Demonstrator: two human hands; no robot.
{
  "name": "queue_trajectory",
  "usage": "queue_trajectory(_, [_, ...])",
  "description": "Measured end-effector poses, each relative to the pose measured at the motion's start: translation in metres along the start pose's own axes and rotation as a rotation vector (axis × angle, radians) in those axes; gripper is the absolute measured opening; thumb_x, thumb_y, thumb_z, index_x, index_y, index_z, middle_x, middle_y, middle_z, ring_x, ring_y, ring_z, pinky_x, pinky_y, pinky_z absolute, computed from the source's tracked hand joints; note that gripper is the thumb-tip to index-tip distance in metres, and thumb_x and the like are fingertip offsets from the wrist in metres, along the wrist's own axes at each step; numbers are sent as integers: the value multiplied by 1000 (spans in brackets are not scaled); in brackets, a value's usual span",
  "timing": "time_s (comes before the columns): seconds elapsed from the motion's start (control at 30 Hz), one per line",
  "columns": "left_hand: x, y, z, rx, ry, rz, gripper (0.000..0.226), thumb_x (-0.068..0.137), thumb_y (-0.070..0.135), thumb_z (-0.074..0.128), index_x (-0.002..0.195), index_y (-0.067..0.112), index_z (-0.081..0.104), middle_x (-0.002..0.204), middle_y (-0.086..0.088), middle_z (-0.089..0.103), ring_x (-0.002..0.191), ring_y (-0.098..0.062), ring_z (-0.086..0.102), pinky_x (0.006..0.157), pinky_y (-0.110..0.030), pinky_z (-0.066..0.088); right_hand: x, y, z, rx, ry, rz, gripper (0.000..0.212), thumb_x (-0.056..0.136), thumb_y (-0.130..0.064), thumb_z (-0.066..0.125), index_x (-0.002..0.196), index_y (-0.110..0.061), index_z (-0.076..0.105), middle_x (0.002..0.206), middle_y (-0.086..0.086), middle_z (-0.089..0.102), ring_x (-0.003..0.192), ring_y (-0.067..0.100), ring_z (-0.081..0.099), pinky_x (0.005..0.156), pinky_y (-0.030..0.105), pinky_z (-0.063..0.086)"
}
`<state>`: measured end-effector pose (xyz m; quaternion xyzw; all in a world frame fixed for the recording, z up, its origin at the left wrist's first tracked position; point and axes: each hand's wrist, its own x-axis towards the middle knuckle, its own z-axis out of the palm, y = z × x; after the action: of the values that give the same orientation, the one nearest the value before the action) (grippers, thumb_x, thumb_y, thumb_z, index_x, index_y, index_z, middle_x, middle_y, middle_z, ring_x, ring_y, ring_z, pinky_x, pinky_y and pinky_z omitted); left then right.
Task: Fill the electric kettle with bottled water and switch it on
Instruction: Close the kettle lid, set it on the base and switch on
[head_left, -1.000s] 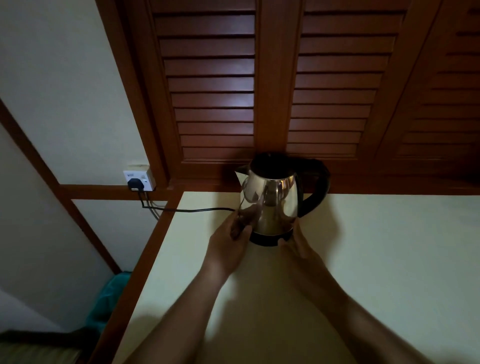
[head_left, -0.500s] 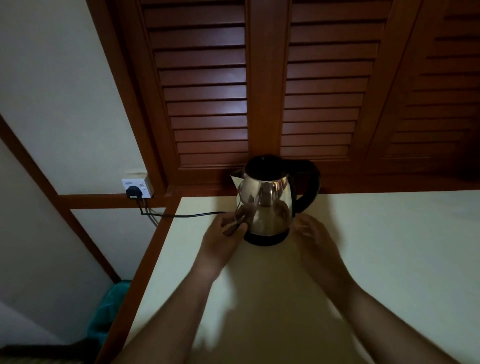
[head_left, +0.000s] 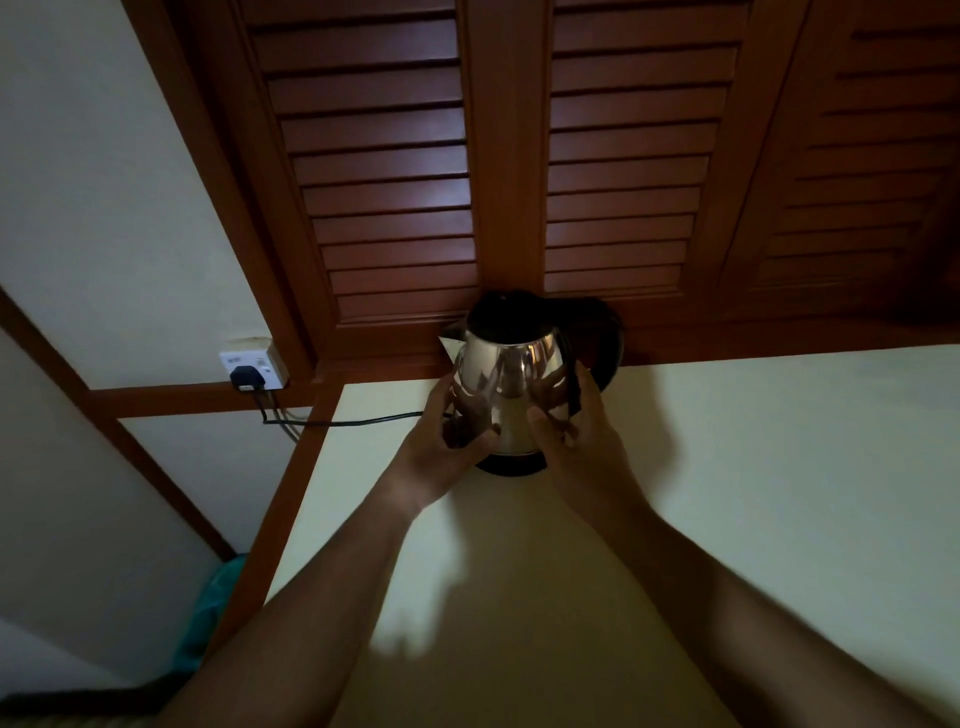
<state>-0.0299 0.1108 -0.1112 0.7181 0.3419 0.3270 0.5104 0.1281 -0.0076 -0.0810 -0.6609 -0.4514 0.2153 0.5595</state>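
A shiny steel electric kettle (head_left: 511, 374) with a black lid and a black handle on its right stands on its black base (head_left: 511, 463) at the back of a pale tabletop (head_left: 753, 467). My left hand (head_left: 449, 447) wraps the kettle's lower left side. My right hand (head_left: 576, 436) clasps its lower right side, just below the handle. The spout points left. A black cord (head_left: 343, 422) runs from the base to a plug in a white wall socket (head_left: 253, 370). No water bottle is in view.
Brown louvred wooden shutters (head_left: 395, 182) rise directly behind the kettle. The table's wooden left edge (head_left: 291, 499) drops off beside a white wall. Something teal (head_left: 208, 629) lies on the floor at the lower left.
Both hands have risen from near the base and closed around the kettle's body. The right hand came in from the table at the right.
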Motion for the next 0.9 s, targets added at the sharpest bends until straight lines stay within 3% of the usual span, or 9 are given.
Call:
queue_trajectory(0.1, [0,-1,-2,-2,-18,22,72,95,15,75,155,29,39,134,5,62,125,-5,65,97,-22,56,1,3,1,-16,2,-13,78,95,-35,64,158,-31,17,121,-20,55,89,-19,58,73,1,42])
queue_trajectory(0.23, [1,-3,-3,2,-38,30,77,92,24,73,158,27,35,138,1,61,132,-16,62,106,-34,55,4,10,3,-32,23,-40,78,94,-36,65,156,-33,19,118,-22,54,104,-4,58,78,5,42])
queue_trajectory(0.4, [-1,-2,-3,10,-48,48,79,97,11,68,162,31,28,141,6,59,130,-8,62,101,-25,54,6,11,5,-52,20,-53,77,95,-32,65,157,-27,19,123,-16,53,104,-9,55,71,-4,41])
queue_trajectory(0.53, [-3,-5,1,-24,4,34,64,96,1,70,150,19,41,128,6,60,124,-13,65,89,-18,54,4,-1,-8,-110,-58,-35,76,95,-39,63,156,-34,19,122,-27,52,109,-3,56,80,12,45])
queue_trajectory(0.63, [-3,-6,1,-61,11,6,67,94,3,74,149,21,40,136,2,56,121,-10,65,85,-16,54,0,-19,-22,-159,-46,-108,44,93,-34,65,123,-58,45,101,-47,56,94,-20,55,73,3,42])
queue_trajectory(0.67, [-4,-5,0,-76,9,-1,67,94,2,74,148,20,39,138,-1,55,121,-11,65,84,-15,54,0,-27,-24,-164,3,-152,37,93,-33,66,113,-59,48,99,-48,56,95,-22,53,74,2,42])
queue_trajectory(0.73, [-4,1,-2,-118,-12,-1,70,93,1,75,149,24,38,141,-4,57,121,-14,67,84,-17,54,4,-41,-27,-241,150,-286,28,92,-36,66,116,-47,55,108,-34,56,105,-8,55,86,12,46])
queue_trajectory(0.8, [-4,7,-5,-139,-64,26,79,94,0,75,150,38,36,134,-5,65,121,-16,69,87,-20,56,15,-53,-25,-362,229,-417,34,92,-37,65,124,-29,59,118,-19,57,114,9,53,94,26,46])
queue_trajectory(0.9, [-5,15,-5,-122,-109,87,92,92,-3,75,147,56,32,123,-1,69,116,-12,70,88,-22,55,38,-71,-21,-607,158,-550,42,95,-42,58,133,-24,59,133,-5,58,122,19,47,101,33,39])
